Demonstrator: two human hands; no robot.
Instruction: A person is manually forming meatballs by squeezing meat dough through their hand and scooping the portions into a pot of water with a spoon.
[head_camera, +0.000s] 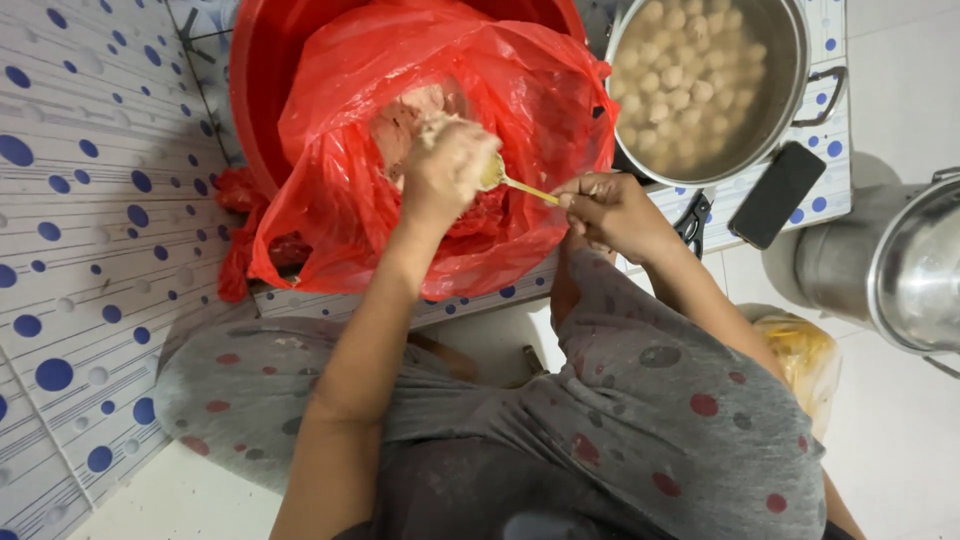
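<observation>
Home kitchen, tiled floor (80, 250), pot of meatballs (700, 80), stove (690, 215)
</observation>
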